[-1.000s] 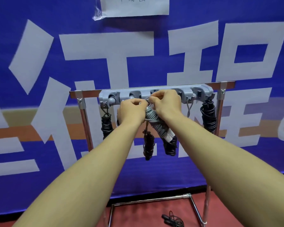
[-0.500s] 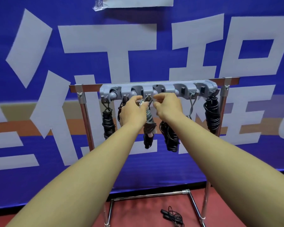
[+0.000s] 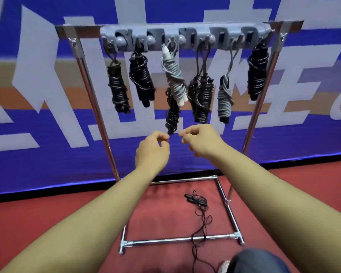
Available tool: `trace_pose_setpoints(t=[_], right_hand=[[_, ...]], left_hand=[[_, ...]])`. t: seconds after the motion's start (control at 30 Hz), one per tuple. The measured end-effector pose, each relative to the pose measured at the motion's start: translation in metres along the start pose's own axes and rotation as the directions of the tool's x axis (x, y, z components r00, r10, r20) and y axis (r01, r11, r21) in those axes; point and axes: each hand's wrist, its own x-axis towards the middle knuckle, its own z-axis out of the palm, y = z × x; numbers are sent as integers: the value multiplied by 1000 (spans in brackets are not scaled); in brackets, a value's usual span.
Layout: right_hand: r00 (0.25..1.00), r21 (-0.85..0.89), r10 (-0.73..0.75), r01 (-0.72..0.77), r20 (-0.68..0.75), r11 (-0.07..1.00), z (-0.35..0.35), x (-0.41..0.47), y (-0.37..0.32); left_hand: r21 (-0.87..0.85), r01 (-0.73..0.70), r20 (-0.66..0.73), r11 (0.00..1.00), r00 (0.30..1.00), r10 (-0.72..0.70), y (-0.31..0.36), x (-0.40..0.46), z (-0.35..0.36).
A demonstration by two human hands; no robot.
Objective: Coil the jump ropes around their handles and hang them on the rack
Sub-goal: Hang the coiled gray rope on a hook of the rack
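Observation:
A grey hook rail [image 3: 185, 37] tops the chrome rack. Several coiled jump ropes hang from it, mostly black; a grey-and-white bundle [image 3: 174, 79] hangs tilted at the middle hook, and another grey bundle [image 3: 224, 97] hangs further right. A black bundle [image 3: 172, 113] dangles lowest, just above my hands. My left hand [image 3: 153, 150] and my right hand [image 3: 200, 140] hover below the bundles with loosely curled fingers, holding nothing. One loose black rope [image 3: 199, 209] lies uncoiled on the red floor inside the rack's base.
The rack's chrome base frame [image 3: 181, 240] sits on the red floor, with upright poles at left [image 3: 98, 115] and right [image 3: 258, 107]. A blue banner with white characters stands right behind. My knee [image 3: 258, 262] shows at the bottom right.
Both hands let go of the grey-and-white bundle at the middle hook and dropped below the rack. The bundle now hangs free. The camera tilted down, showing the floor and the loose rope.

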Motion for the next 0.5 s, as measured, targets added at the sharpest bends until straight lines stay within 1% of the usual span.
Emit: trace_pose_setpoints(t=[0.1, 0.2, 0.3, 0.37, 0.47, 0.5], right_hand=[[992, 17, 119, -120, 42, 993, 30, -3, 66], [968, -20, 245, -244, 53, 970, 65, -4, 152], [930, -126, 361, -350, 74, 928, 102, -1, 236], [895, -165, 439, -423, 81, 891, 124, 5, 290], [853, -319, 512, -460, 102, 829, 151, 20, 353], [836, -345, 542, -485, 86, 804, 159, 28, 372]], left_hand=[[102, 40, 92, 994, 994, -49, -53, -26, 48], [150, 95, 195, 984, 973, -123, -112, -54, 99], [209, 103, 274, 973, 948, -160, -161, -73, 145], [210, 106, 325, 972, 930, -172, -190, -81, 174], [212, 118, 396, 970, 897, -195, -232, -84, 214], [207, 127, 415, 970, 886, -205, -246, -83, 226]])
